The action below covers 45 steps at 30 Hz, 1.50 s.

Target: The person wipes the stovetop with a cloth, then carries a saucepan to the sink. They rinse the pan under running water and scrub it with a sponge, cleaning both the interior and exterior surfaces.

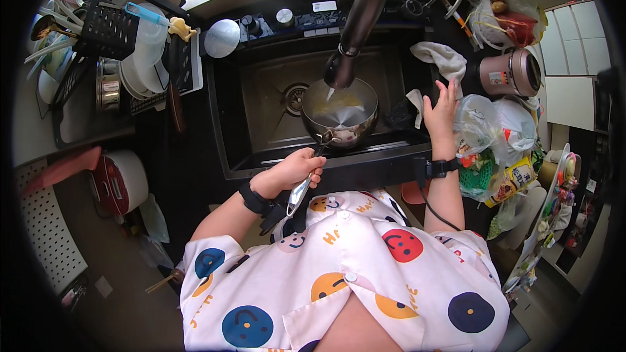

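My left hand (299, 168) is closed around the metal handle of a saucepan (341, 112), whose round bowl stands in or over the dark sink (264, 127). Water runs into the pan from the dark faucet (341, 68) above it; something yellowish shows inside. My right hand (441, 110) is at the sink's right side, fingers spread, holding nothing that I can see. Just beyond its fingertips lies a light cloth (442, 58), and a smaller white cloth (415, 107) hangs by the sink's edge, left of the hand.
Left of the sink stand a rack with white bowls (134, 78), a black utensil basket (110, 29) and a knife with a brown handle (176, 107). On the right are a pink metallic canister (508, 73), plastic bags (477, 122) and a green basket (475, 173). A rice cooker (120, 181) sits lower left.
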Tool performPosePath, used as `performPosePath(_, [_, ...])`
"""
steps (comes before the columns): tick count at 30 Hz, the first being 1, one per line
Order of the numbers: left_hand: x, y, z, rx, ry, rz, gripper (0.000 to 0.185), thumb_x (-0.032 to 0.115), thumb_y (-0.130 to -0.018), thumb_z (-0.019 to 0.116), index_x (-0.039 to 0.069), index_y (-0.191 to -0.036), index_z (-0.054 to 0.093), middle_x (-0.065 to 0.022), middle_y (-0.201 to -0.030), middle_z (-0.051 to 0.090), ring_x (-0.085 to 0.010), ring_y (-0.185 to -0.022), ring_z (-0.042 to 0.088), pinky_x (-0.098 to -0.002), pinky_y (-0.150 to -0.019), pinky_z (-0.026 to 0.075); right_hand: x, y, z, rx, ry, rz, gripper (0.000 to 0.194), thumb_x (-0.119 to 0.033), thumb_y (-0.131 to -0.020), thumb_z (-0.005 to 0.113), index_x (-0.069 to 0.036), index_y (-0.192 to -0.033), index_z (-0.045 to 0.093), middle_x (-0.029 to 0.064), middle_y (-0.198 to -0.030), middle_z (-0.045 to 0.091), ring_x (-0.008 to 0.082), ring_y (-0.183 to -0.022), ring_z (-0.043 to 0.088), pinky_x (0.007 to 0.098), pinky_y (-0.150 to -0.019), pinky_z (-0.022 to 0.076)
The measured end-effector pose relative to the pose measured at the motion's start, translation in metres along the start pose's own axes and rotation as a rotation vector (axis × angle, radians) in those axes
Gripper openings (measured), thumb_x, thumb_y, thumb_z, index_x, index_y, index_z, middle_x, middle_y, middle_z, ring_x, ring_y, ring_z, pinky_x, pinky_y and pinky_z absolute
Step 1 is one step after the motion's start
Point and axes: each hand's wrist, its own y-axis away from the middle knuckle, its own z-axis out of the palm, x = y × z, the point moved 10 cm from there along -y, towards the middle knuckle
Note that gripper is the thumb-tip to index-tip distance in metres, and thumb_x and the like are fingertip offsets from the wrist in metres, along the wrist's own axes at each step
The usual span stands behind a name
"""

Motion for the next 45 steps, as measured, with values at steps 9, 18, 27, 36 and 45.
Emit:
performPosePath(9, [0.0, 0.011, 0.012, -0.015, 0.011, -0.019, 0.02, 0.014, -0.101, 0.05, 0.008, -0.086, 0.037, -0.0006, -0.069, 0.046, -0.0091, -0.053, 0.044, -0.0251, -0.048, 0.041, 0.0, -0.002, 0.0, -0.024, -0.038, -0.012, 0.05, -0.021, -0.088, 0.064, -0.01, -0.134, 0.046, 0.0207, -0.155, 0.025, 0.0396, -0.143, 0.024, 0.0625, -0.111, 0.0213])
performPosePath(18, [0.01, 0.033, -0.031, 0.136, -0.183, 0.064, 0.018, 0.014, -0.099, 0.053, 0.005, -0.09, 0.039, -0.0022, -0.071, 0.051, -0.0109, -0.053, 0.051, -0.0285, -0.049, 0.046, -0.003, -0.003, 0.004, -0.008, -0.097, -0.066, 0.051, -0.02, -0.087, 0.065, -0.012, -0.134, 0.046, 0.0192, -0.156, 0.025, 0.0365, -0.145, 0.022, 0.0593, -0.114, 0.0195])
performPosePath(27, [0.025, -0.012, -0.009, 0.068, -0.407, 0.109, 0.02, 0.017, -0.101, 0.05, 0.006, -0.089, 0.039, -0.0015, -0.069, 0.048, -0.0104, -0.052, 0.047, -0.0276, -0.048, 0.043, 0.013, 0.011, -0.006, -0.006, -0.082, -0.058, 0.05, -0.018, -0.087, 0.064, -0.01, -0.134, 0.046, 0.0204, -0.155, 0.024, 0.039, -0.144, 0.023, 0.0605, -0.113, 0.0206])
performPosePath(36, [0.004, 0.005, -0.01, 0.029, -0.322, 0.093, 0.02, 0.017, -0.101, 0.05, 0.005, -0.088, 0.04, -0.0025, -0.069, 0.05, -0.0114, -0.052, 0.05, -0.0291, -0.046, 0.044, 0.008, 0.018, -0.01, -0.026, -0.065, -0.033, 0.05, -0.019, -0.088, 0.064, -0.009, -0.133, 0.046, 0.0196, -0.155, 0.025, 0.038, -0.145, 0.022, 0.0604, -0.113, 0.0216])
performPosePath(45, [0.018, -0.014, 0.01, -0.032, -0.19, 0.144, 0.02, 0.016, -0.101, 0.048, 0.006, -0.085, 0.041, -0.0013, -0.066, 0.047, -0.0108, -0.048, 0.045, -0.0282, -0.044, 0.04, 0.016, 0.024, -0.018, -0.039, -0.071, -0.007, 0.048, -0.017, -0.088, 0.064, -0.007, -0.132, 0.047, 0.021, -0.155, 0.025, 0.0371, -0.144, 0.024, 0.0532, -0.114, 0.0227])
